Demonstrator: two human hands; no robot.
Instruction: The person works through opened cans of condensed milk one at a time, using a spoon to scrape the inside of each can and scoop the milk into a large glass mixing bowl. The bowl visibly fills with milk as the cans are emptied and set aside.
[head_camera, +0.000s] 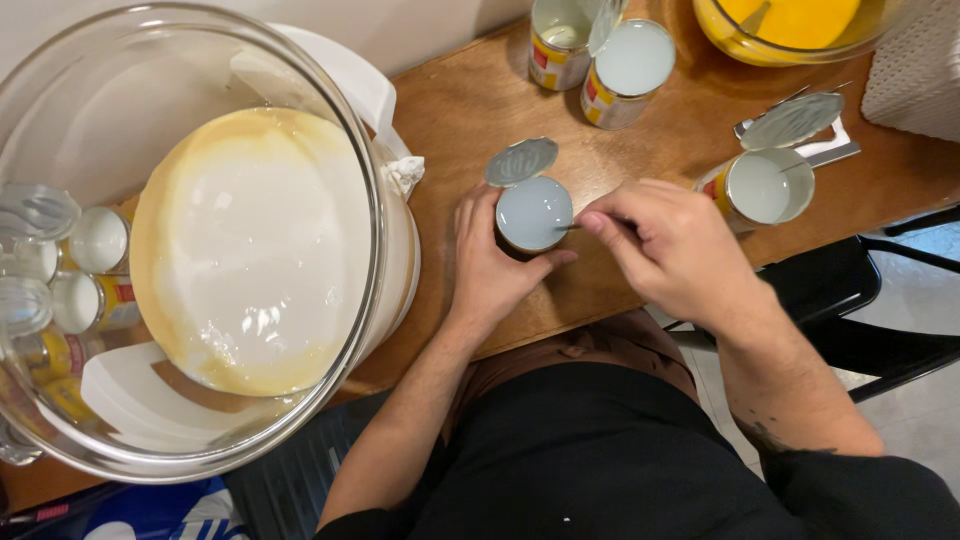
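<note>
An open tin can (534, 213) full of pale white liquid stands near the front edge of a wooden desk (470, 110), roughly at the middle of that edge. Its round metal lid (521, 161) is bent up and back on the far side, attached at the rim.

The left hand (490, 262) wraps around the can's left side, fingers curled against its wall and the thumb lying along the near side, so the can is gripped firmly. The right hand (672, 243) hovers just right of the can with its fingers pinched together on a thin metal utensil (572, 226) whose tip reaches the can's rim; what kind of utensil it is cannot be told.

Further right, close to the desk's front edge, a second open can (764, 186) of the same white liquid stands with its lid raised. Toward the back edge are two more open cans (598, 52), side by side. In the back right corner sits a bowl of yellow liquid (790, 25).

At the left end of the desk, a large clear glass bowl (200, 240) fills much of the view, holding a pool of white liquid with a tan rim. Through its glass wall on the far left, several more cans (85, 270) show, distorted.

Below the desk edge are the person's brown and black clothes.
</note>
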